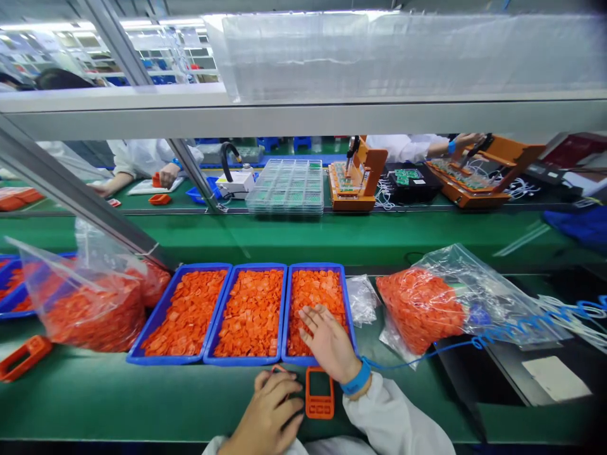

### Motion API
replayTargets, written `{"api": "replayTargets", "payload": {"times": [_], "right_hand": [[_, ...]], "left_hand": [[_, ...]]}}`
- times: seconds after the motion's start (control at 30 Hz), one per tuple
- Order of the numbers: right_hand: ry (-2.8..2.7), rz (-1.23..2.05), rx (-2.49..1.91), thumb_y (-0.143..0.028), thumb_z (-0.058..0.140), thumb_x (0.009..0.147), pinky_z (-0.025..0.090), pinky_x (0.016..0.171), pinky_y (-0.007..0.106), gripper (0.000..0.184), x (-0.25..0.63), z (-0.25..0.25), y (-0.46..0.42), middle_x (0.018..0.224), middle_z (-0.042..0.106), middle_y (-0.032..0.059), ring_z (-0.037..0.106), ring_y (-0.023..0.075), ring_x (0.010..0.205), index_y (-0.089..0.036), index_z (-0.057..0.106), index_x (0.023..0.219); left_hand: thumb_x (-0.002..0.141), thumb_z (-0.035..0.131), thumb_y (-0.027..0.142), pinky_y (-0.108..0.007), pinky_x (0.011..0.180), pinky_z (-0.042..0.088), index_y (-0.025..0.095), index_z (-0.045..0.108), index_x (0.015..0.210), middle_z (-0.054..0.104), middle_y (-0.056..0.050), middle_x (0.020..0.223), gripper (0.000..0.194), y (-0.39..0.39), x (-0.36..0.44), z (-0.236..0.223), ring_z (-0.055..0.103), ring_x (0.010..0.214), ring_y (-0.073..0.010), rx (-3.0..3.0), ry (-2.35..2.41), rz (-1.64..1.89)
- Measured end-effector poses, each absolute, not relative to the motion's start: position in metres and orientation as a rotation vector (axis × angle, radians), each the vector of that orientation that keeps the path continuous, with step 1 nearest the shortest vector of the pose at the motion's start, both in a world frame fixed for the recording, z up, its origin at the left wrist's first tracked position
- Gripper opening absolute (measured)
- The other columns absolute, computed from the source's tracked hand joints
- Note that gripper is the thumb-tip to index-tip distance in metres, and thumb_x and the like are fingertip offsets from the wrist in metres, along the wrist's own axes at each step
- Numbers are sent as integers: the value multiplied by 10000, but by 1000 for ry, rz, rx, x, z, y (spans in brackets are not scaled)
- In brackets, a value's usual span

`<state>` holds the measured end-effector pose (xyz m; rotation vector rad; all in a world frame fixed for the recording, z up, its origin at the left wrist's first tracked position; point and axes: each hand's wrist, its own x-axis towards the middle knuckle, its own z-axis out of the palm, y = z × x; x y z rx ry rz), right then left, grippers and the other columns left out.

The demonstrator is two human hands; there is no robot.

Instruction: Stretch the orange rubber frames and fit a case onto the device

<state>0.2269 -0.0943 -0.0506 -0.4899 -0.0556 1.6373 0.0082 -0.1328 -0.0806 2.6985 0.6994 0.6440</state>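
Note:
My right hand [327,341] lies flat with fingers spread on the small orange parts in the right blue tray [349,316]. It wears a blue wrist strap [356,379] with a coiled blue cord [521,325]. My left hand [270,411] rests on the green mat near me, fingers curled over a small orange piece I can barely see. An orange frame-shaped cover [319,394] lies flat between my two hands. Two more blue trays, the middle one [283,303] and the left one [161,313], hold heaps of the same orange parts.
Clear bags of orange parts lie at the left [90,303] and at the right [427,306]. Another orange cover [23,357] sits far left. Beyond the green belt [332,237], other people's hands work at orange fixtures [353,180] beside stacked clear trays [287,186].

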Motion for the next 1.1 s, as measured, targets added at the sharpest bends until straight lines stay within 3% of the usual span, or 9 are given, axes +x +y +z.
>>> {"api": "replayTargets", "payload": {"times": [0.1, 0.17, 0.37, 0.53, 0.73, 0.8, 0.9, 1.03, 1.1], "right_hand": [[-55, 1634, -490, -316, 849, 817, 511, 950, 351, 218, 227, -51, -95, 1154, 811, 31, 685, 219, 1183, -259, 759, 1007], [-54, 1632, -489, -317, 848, 819, 509, 944, 352, 211, 227, -50, -95, 1145, 807, 31, 685, 220, 1178, -259, 755, 999], [-59, 1623, -472, -317, 847, 826, 508, 934, 343, 211, 227, -50, -96, 1140, 796, 30, 678, 214, 1176, -252, 743, 999], [-94, 1665, -440, -323, 853, 826, 533, 877, 359, 225, 228, -48, -98, 1055, 795, 12, 709, 216, 1042, -260, 727, 1002], [-248, 1813, -418, -603, 789, 861, 540, 897, 357, 505, 224, -43, -100, 1153, 804, 89, 739, 244, 1052, -218, 711, 1177], [-218, 1817, -450, -618, 790, 857, 543, 886, 352, 531, 224, -44, -99, 1116, 819, 87, 758, 236, 999, -217, 710, 1197], [-86, 1805, -487, -636, 780, 858, 564, 775, 360, 530, 225, -46, -96, 1104, 832, 88, 773, 251, 947, -244, 702, 1206], [57, 1692, -460, -590, 820, 838, 573, 775, 375, 497, 228, -47, -93, 1053, 838, 73, 775, 240, 905, -255, 711, 1188], [93, 1632, -444, -565, 859, 801, 573, 822, 380, 497, 227, -45, -92, 1038, 840, 76, 776, 235, 906, -247, 724, 1159]], "left_hand": [[926, 730, 585, -470, 1025, 431, 310, 714, 1261, 704, -101, 1362, 434, -137, 26, -81, 633, 1205, -324, 2728, 697, 454], [887, 750, 640, -478, 1017, 448, 316, 696, 1304, 677, -112, 1407, 530, -137, 36, -83, 627, 1205, -336, 2720, 730, 368], [871, 792, 595, -475, 1001, 485, 297, 726, 1212, 693, -115, 1348, 458, -137, 38, -80, 636, 1172, -326, 2702, 648, 444], [951, 752, 411, -402, 977, 510, 317, 748, 1106, 724, -82, 1250, 182, -134, 28, -62, 653, 1127, -259, 2731, 477, 746], [935, 767, 354, -484, 1064, 437, 284, 699, 1297, 614, -145, 1510, 374, -100, 54, -30, 551, 1362, -343, 2829, 961, 778], [906, 794, 440, -497, 1078, 421, 302, 672, 1362, 555, -145, 1583, 492, -83, 56, -27, 527, 1397, -363, 2888, 944, 720], [929, 697, 586, -520, 1067, 432, 286, 688, 1351, 549, -176, 1582, 517, -48, 26, -31, 561, 1357, -386, 2862, 1040, 832], [1030, 441, 465, -496, 1048, 496, 210, 731, 1220, 753, -161, 1286, 430, 13, -61, -45, 683, 1198, -345, 2526, 1771, 747], [1023, 394, 443, -504, 1041, 514, 149, 709, 1282, 739, -192, 1314, 503, 35, -103, -52, 682, 1210, -378, 2353, 2110, 507]]}}
